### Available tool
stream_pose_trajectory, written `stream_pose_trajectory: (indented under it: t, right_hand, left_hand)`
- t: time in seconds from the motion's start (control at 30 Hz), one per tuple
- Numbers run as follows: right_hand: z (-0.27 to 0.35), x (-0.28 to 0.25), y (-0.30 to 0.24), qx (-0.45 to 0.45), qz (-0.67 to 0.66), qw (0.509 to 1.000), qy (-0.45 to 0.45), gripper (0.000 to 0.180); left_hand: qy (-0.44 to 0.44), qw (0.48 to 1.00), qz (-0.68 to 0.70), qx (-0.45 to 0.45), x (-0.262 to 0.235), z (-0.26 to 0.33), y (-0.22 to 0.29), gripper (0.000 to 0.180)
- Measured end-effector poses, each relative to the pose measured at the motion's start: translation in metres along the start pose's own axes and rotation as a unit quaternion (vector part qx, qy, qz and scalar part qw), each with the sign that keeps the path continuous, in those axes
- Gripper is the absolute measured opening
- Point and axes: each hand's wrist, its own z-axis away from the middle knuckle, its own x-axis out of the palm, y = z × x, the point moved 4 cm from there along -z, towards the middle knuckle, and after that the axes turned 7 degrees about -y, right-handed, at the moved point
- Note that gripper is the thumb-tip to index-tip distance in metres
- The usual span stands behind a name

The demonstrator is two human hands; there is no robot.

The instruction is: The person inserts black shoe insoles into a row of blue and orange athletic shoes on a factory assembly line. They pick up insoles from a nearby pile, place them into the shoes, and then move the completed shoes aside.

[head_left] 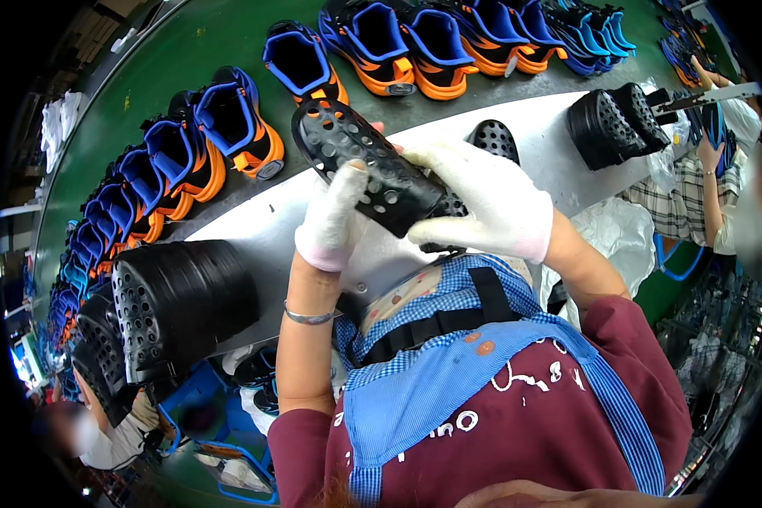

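Observation:
A black perforated insole (328, 140) is held tilted above the pale work surface, its holed face toward me. My left hand (334, 212), in a white glove with a bare thumb tip, is closed round its near left side, thumb on the face. My right hand (487, 195), also in a white glove, grips the insole's near right end. Another dark holed piece shows partly beneath the right fingers; whether it is separate I cannot tell. Just beyond the right hand lies another black insole (494, 139), partly hidden by the glove.
Stacked black insoles (186, 296) stand at the left, with another stack (605, 127) at the right. Black, blue and orange shoes (237, 127) line the green bench (161, 80). Clear plastic (614, 241) hangs at right. Co-workers are at both sides, one hand (709, 157) far right.

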Motion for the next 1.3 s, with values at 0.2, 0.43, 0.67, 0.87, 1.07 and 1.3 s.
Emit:
stream_pose_trajectory:
  t: [0.2, 0.43, 0.67, 0.87, 1.07, 1.3]
  right_hand:
    - [-0.033, 0.018, 0.005, 0.027, 0.125, 0.991, 0.036, 0.042]
    - [-0.074, 0.006, 0.003, 0.010, 0.168, 0.986, 0.006, 0.041]
    - [-0.150, -0.027, 0.038, 0.083, 0.244, 0.961, -0.100, 0.048]
    - [-0.234, -0.050, 0.054, 0.112, 0.266, 0.923, -0.255, 0.053]
    - [-0.270, 0.005, 0.042, 0.113, 0.362, 0.889, -0.257, 0.036]
    - [-0.272, 0.057, 0.061, 0.112, 0.346, 0.915, -0.177, 0.025]
  left_hand:
    - [0.112, 0.991, -0.026, 0.073, -0.019, -0.001, 0.008, 0.027]
    - [0.136, 0.990, -0.039, 0.028, -0.045, -0.017, 0.036, 0.026]
    - [0.154, 0.728, -0.663, 0.081, -0.083, -0.049, 0.070, 0.042]
    - [0.123, 0.635, -0.763, 0.012, -0.109, -0.089, 0.058, 0.027]
    - [0.110, 0.657, -0.745, -0.027, -0.107, -0.092, 0.047, 0.029]
    - [0.051, 0.665, -0.659, -0.347, -0.111, -0.113, 0.052, 0.039]
